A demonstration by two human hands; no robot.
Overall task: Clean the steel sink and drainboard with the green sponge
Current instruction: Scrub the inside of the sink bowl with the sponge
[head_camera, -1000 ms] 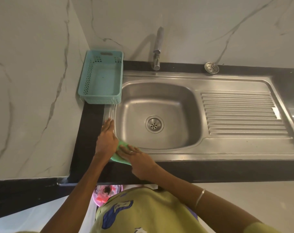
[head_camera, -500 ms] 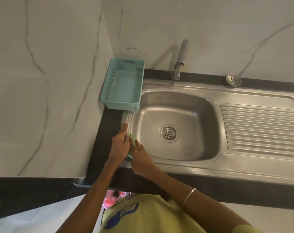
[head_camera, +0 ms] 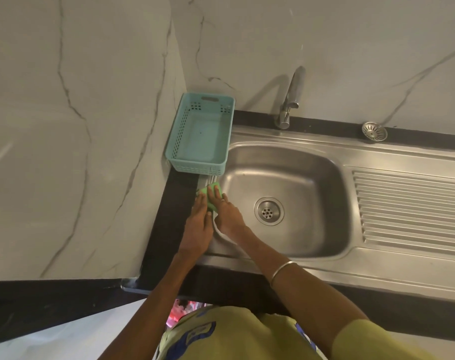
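The green sponge (head_camera: 210, 197) lies flat on the left rim of the steel sink (head_camera: 286, 165), just in front of the teal basket. My right hand (head_camera: 227, 210) presses on the sponge with its fingers spread over it. Beside it, my left hand (head_camera: 199, 224) rests flat on the rim, its fingertips touching the sponge's left edge. The ribbed drainboard (head_camera: 408, 203) runs off to the right of the bowl, and the round drain (head_camera: 268, 210) sits at the bowl's bottom.
A teal perforated basket (head_camera: 190, 118) stands against the marble corner at the sink's back left. A steel tap (head_camera: 290, 100) rises behind the bowl. A loose drain strainer (head_camera: 374, 130) lies on the black counter strip (head_camera: 169, 216) at the back right.
Both hands and the sponge have slid along the sink's left rim from the front corner toward the basket. The camera view has shifted left.
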